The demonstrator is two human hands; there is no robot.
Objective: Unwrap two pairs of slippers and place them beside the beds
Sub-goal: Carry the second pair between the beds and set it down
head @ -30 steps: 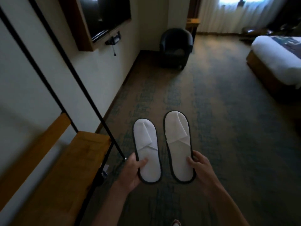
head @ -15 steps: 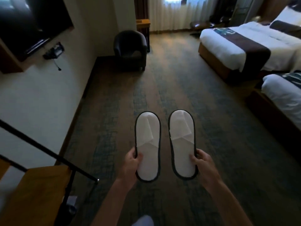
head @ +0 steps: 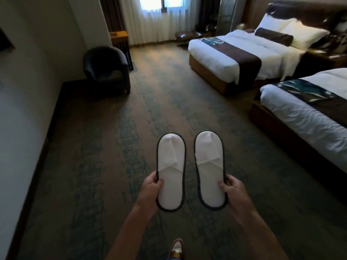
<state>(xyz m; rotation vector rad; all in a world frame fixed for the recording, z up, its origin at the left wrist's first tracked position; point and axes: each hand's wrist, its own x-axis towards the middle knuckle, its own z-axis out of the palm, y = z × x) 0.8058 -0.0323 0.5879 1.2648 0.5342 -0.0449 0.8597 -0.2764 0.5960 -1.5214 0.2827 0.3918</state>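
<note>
Head view: 2 slippers, flat ovals, white terry-like cloth, dark piped rim, folded toe flap, unwrapped. Left slipper (head: 171,171) in left hand (head: 150,194), grip pinching its heel edge, thumb on top. Right slipper (head: 209,169) in right hand (head: 234,194), same grip at its heel edge. Both held level and side by side, not touching, over the carpet (head: 116,147), brown with teal crosshatch. 2 beds, white linen, dark runners: near bed (head: 308,117) at right edge, far bed (head: 244,51) beyond it. 1 dark rounded armchair (head: 107,69) by left wall. 1 shoe tip (head: 176,248) at bottom.
</note>
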